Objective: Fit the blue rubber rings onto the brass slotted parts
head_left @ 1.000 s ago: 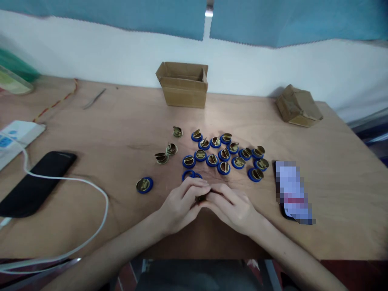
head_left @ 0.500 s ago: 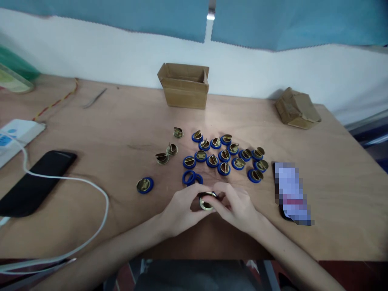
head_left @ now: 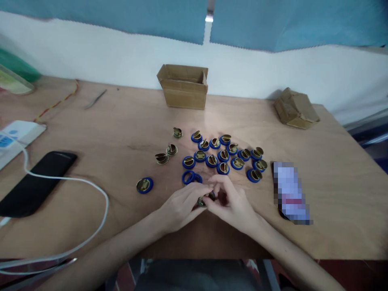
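Nearest, over the front part of the wooden table (head_left: 339, 226), the left hand (head_left: 182, 205) and right hand (head_left: 236, 206) meet around a round brass-coloured fitting (head_left: 201, 201), held just above or at the tabletop; which of these cannot be told. The left fingers are bent and closed on its left side, while the right thumb presses its near face and the right forefinger arches over towards the left fingertips, leaving a small gap between that thumb and forefinger. Just beyond the fingers lie two overlapping loose blue rings (head_left: 183, 178). Off to the left, a single ringed fitting (head_left: 142, 185) lies with its metal part off-centre on the blue. A smartphone (head_left: 289, 194) with a blurred screen rests to the right; a black device (head_left: 38, 184) and a white cable (head_left: 106, 202) are on the left. Farther in, a cluster of blue-ringed fittings (head_left: 211, 161) spreads across the middle, each metal disc seated within blue, and left of it stand three bare fittings (head_left: 171, 150). At the back, an open-topped cardboard box (head_left: 184, 97) shows its inner walls, but its floor is hidden. A dented cardboard box (head_left: 295, 110) sits at back right, contents unseen. Behind them runs a white wall (head_left: 121, 52).
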Motion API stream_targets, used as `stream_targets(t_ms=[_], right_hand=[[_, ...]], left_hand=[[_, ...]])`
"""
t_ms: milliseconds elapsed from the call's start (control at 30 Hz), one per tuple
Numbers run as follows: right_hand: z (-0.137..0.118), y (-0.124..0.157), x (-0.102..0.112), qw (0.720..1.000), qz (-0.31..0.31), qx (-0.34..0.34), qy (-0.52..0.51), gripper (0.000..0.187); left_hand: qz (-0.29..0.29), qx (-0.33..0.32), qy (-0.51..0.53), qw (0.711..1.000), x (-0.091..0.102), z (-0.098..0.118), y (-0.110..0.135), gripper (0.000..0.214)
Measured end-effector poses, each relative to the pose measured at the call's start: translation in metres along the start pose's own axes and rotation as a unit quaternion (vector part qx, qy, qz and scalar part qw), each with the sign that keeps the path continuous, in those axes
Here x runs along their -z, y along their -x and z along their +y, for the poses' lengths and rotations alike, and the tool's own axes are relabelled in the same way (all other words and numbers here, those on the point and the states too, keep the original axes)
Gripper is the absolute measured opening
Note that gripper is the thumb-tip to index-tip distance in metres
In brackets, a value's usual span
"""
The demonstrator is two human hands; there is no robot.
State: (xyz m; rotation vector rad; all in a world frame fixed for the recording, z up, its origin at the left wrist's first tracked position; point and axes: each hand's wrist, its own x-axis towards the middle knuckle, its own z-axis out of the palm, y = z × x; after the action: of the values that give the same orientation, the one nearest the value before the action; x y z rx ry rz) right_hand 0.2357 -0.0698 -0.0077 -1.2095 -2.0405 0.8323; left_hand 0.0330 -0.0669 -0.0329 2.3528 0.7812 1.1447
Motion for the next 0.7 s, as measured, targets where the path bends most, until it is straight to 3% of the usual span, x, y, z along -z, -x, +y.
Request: stream_targets(t_ms=[133,267,500,600,700], right_hand=[[-0.005,-0.002,0.003,0.998,-0.01,-0.03,-0.063,0.04],[-0.013,-0.003,0.008,0.995,0.032,-0.014,-0.091,0.04],[-0.011,-0.007,0.012,0.99,0.107,-0.061,-0.072,0.013],[-0.004,-0.011,0.023,0.994,0.066,-0.081,-0.002,0.011],[0.005,-0.013,0.044,0.982,-0.053,-0.101,0.153,0.011]], left_hand=[[-0.009,0.002,-0.017,1.0,0.009,0.004,-0.008,0.031],[0.007,0.008,-0.032,0.999,0.009,0.007,-0.009,0.042],[0.171,0.117,-0.094,0.974,0.0,-0.007,0.005,0.058],[0.179,0.108,-0.143,0.967,0.015,-0.015,-0.004,0.047],[0.191,0.111,-0.233,0.947,0.035,-0.016,-0.015,0.041]])
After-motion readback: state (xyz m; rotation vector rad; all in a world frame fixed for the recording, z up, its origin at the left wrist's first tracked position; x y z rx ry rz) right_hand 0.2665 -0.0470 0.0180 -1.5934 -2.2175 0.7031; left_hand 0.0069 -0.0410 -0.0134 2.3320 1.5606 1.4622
